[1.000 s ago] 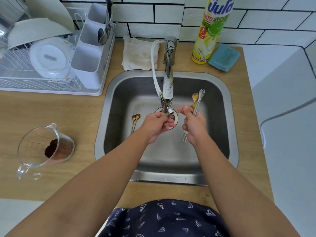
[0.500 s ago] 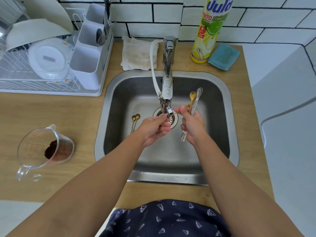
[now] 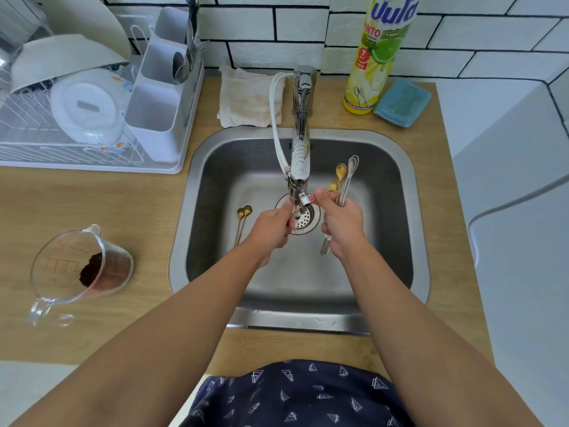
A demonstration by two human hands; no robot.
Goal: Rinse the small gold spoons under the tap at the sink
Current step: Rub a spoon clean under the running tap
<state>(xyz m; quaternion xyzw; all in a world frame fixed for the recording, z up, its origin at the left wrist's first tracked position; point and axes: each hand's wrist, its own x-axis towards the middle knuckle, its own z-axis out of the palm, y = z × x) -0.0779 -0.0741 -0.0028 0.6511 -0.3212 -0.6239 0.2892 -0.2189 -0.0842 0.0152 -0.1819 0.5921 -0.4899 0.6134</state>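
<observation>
Worktop (image 3: 77, 198) carries sink (image 3: 409, 186) at centre, dish rack (image 3: 92, 161) at 10 o'clock, prob. for drying. Tap (image 3: 300, 161) spout sits over drain (image 3: 303, 217); water flow not discernible. Right hand (image 3: 341, 224) grip closed on bundle: gold spoons (image 3: 340, 172) w/ silver spoons (image 3: 351, 167), bowls toward 12 o'clock, one gold spoon angled to spout. Left hand (image 3: 272, 226) fingers curled at spout, apparently rubbing; contents hidden. Two gold spoons in basin (image 3: 243, 212) at 9 o'clock of drain, likely awaiting rinse.
</observation>
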